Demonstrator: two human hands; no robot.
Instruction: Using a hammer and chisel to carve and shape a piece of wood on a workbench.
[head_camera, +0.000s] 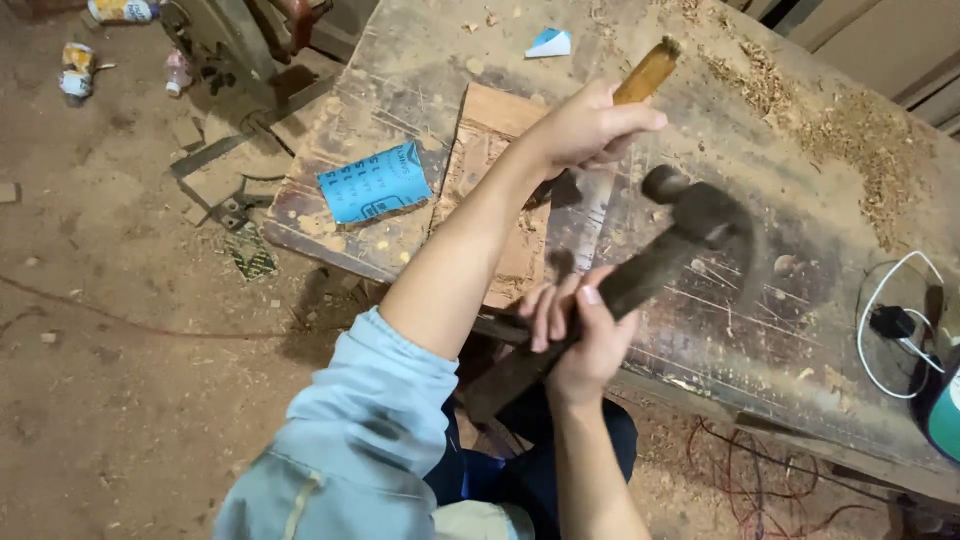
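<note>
Chisel (610, 150) with a yellow-brown wooden handle is held in the left hand (585, 128), whose fingers are wrapped tight round the handle so its top end sticks out above the fist and the flat metal blade runs down below it. Just beneath the blade lies a carved wooden board (490, 160), resting on a scarred workbench (760, 290). Nearer the body, the right hand (580, 330) is clamped round the dark wooden handle of a hammer (640, 270), whose blurred head hangs beside and slightly below the left hand, close to the chisel blade. The two hands are apart, left above right. To the left of the left forearm, a sheet of blue sandpaper (375, 182) lies on the bench. Wood shavings (870, 150) are scattered far to the right of both hands.
</note>
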